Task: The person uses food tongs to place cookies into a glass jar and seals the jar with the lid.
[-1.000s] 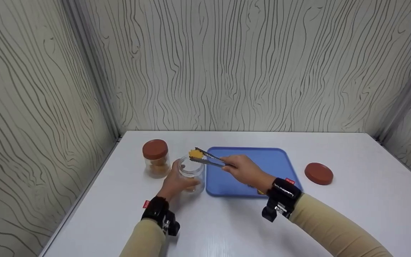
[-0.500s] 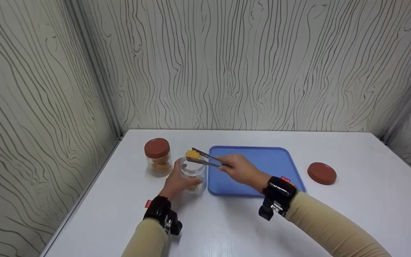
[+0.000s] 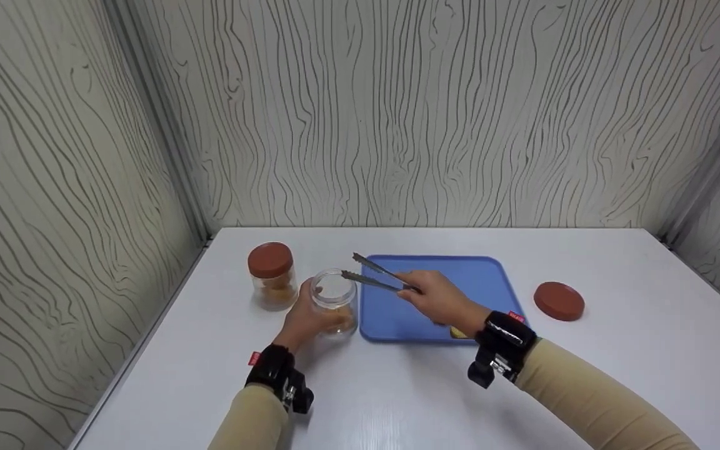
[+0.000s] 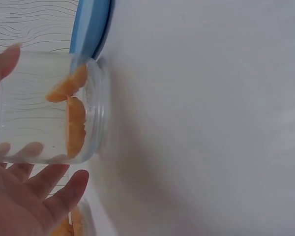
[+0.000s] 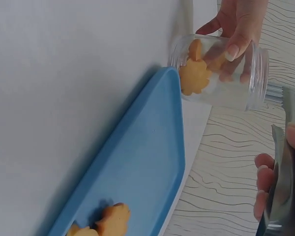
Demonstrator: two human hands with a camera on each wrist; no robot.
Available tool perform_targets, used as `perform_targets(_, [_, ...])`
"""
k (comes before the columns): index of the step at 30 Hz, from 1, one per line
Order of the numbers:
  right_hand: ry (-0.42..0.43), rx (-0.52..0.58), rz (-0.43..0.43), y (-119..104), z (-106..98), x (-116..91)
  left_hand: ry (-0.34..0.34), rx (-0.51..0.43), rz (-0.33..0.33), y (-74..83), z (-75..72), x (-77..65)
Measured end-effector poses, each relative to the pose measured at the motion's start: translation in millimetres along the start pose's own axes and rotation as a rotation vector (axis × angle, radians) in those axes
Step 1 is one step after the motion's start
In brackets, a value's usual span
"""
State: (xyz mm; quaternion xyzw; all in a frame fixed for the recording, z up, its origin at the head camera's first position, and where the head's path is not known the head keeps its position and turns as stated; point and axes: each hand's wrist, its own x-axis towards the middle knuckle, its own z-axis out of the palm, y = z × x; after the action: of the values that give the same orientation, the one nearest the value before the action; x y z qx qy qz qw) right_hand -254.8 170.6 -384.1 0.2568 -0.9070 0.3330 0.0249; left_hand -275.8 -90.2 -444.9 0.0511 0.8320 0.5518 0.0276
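My left hand (image 3: 304, 320) holds an open clear jar (image 3: 334, 302) upright on the table, thumb on one side and fingers round the other. Several flower-shaped cookies (image 5: 194, 76) lie at the jar's bottom. My right hand (image 3: 436, 296) grips metal tongs (image 3: 372, 282), whose tips stand apart beside the jar's rim with nothing between them. Below that hand, a yellowish cookie (image 3: 458, 332) shows at the near edge of the blue tray (image 3: 391, 319). The right wrist view shows another cookie (image 5: 114, 220) on this tray.
A second jar with a red-brown lid (image 3: 270, 260) and cookies inside stands left of the held jar. A loose red-brown lid (image 3: 559, 301) lies right of the tray. Patterned walls (image 3: 397, 125) bound the white table (image 3: 391, 400) at the back and sides.
The yellow cookie that the tongs pinched over the jar's mouth has left them. The tongs have spread and moved a little right. My left hand stays on the jar.
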Motion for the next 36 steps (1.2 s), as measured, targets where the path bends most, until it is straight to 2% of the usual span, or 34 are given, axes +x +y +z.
perform_targets(9, [0.006,-0.014,0.042,14,-15,-17,0.009,0.024,-0.026,-1.0,0.1,3.6])
perform_targets(13, [0.004,0.011,0.068,22,-19,-24,0.019,0.049,-0.019,-1.0,0.0,4.5])
perform_targets(21, [0.040,0.016,0.053,36,-26,-36,0.007,0.026,-0.004,-0.5,1.6,2.4])
perform_targets(29, [0.073,-0.017,0.039,47,-31,-47,0.016,0.036,0.033,0.7,0.2,1.2])
perform_targets(36, [0.083,-0.048,0.077,58,-35,-59,0.010,0.031,0.028,1.5,0.8,0.9])
